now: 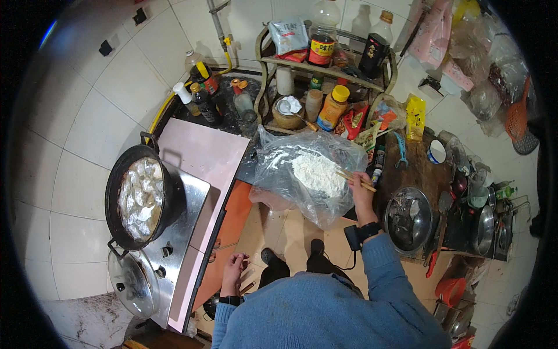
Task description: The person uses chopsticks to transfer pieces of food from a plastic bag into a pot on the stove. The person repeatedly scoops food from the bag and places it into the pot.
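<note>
My right hand [361, 192] holds a pair of wooden chopsticks [344, 175]. Their tips reach the right edge of a heap of white flour-like powder [317, 172], which lies on a clear plastic bag [272, 176] spread over the counter corner. Low at my left side, my left hand [234, 270] hangs with loosely curled fingers and nothing visible in it. On the gas stove [192, 192] to the left, a black two-handled wok [174, 196] contains pale pieces in bubbling liquid [141, 196].
A glass lid [130, 283] rests on the stove's near end. Behind the bag, a rack [322, 65] carries bottles and a jar [288, 118] with a spoon. On the right, a steel bowl [420, 240] with dark pieces and a red-handled spatula [438, 235] lie on a wooden board [396, 174].
</note>
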The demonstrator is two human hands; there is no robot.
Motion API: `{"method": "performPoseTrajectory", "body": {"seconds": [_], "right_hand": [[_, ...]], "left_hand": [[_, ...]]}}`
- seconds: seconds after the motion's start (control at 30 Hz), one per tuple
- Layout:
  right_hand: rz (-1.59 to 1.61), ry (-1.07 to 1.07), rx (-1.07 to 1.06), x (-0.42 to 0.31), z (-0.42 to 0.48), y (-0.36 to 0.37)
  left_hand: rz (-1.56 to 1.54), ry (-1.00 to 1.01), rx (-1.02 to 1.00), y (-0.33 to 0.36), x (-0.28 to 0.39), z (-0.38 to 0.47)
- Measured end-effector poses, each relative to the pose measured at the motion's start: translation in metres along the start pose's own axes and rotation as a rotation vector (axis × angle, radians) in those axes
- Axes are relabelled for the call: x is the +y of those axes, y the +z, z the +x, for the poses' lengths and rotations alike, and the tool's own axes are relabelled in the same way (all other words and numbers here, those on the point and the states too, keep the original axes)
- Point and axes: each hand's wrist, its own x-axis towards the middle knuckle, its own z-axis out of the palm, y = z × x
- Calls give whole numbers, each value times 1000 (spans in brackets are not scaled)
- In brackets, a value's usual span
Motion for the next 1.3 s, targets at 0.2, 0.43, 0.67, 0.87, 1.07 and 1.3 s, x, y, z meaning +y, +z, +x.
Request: {"method": "performPoseTrajectory", "body": {"seconds": [0.2,0.43,0.67,0.87,1.07,1.3], "right_hand": [[67,13,-288,-9,-25,4],[179,88,-174,-63,-38,-48],[297,26,112,-118,-96,-176],[165,127,409,-99,-139,-273],[126,101,300,-58,-162,-290],[6,-48,215,-38,-146,-247]], "left_hand": [[44,-26,-21,24,9,-1],[112,-37,-97,56,20,8],[247,-48,-223,110,29,31],[336,-94,-309,162,31,45],[404,-71,-314,208,28,50],[420,-107,-362,223,20,47]]}}
